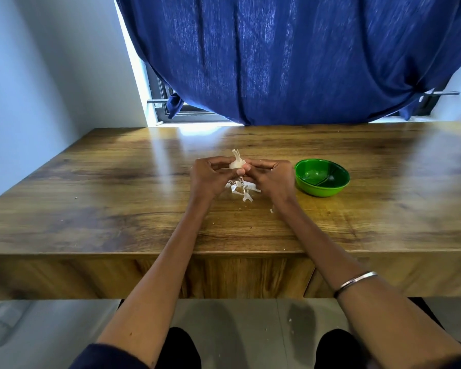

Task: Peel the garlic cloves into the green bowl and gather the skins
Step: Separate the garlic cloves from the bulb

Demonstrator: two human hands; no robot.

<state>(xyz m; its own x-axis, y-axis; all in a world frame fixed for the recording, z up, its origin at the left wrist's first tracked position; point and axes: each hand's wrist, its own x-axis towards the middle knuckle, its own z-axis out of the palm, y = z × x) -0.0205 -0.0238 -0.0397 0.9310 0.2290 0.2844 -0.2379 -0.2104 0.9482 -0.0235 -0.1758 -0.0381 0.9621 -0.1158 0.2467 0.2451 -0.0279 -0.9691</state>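
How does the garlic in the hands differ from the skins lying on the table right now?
The garlic is one rounded, whole piece with a papery tip pointing up; the skins are many thin, flat scraps. The garlic is held off the table between the left hand and right hand; the skins lie loose on the table below them. Both are whitish, and neither is in the green bowl.
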